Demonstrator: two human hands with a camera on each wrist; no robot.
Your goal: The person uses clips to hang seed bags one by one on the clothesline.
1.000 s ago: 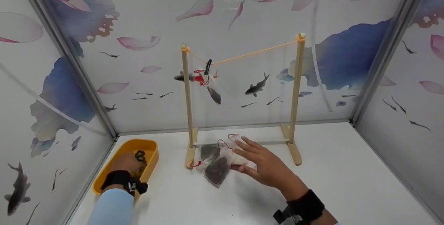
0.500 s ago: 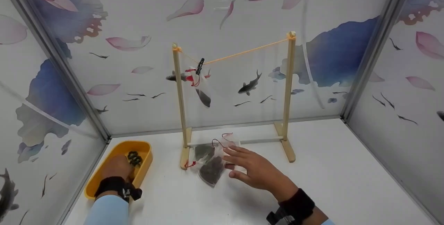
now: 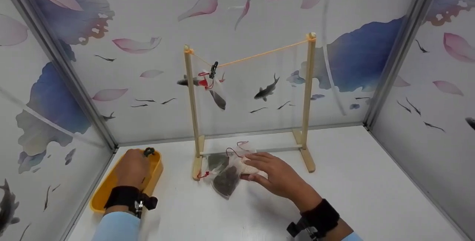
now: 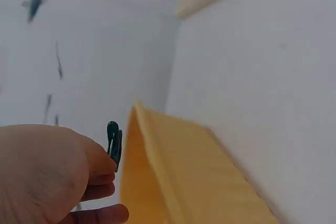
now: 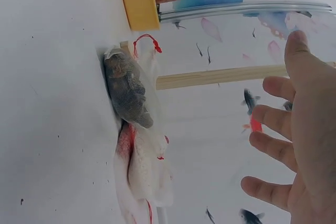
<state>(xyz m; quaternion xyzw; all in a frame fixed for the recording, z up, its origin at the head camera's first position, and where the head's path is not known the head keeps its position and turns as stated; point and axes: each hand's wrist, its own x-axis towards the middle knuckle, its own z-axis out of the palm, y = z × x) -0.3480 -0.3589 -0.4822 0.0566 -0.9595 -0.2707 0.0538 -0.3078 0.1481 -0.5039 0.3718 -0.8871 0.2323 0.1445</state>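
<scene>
While the left hand [image 3: 131,168] hovers over the yellow tray [image 3: 107,191] at the near left, its fingertips pinch a small dark clip [image 3: 149,151] above the tray's far rim. The right hand [image 3: 276,176] lies over the pile of mesh pouches [image 3: 226,170] in the middle of the white tabletop [image 3: 371,189], fingers spread and only loosely bent; the wrist view shows them held above the pouches, gripping nothing. One pouch holds dark contents, another pale, and red drawstrings trail from them. Just beyond the pile stands a wooden rack [image 3: 307,100], two posts joined by an orange line [image 3: 259,53]. Near its left post another clip [image 3: 213,69] pins a hanging pouch [image 3: 217,94] to the line. Flower-and-fish printed walls [image 3: 148,10] close in left, far and right.
</scene>
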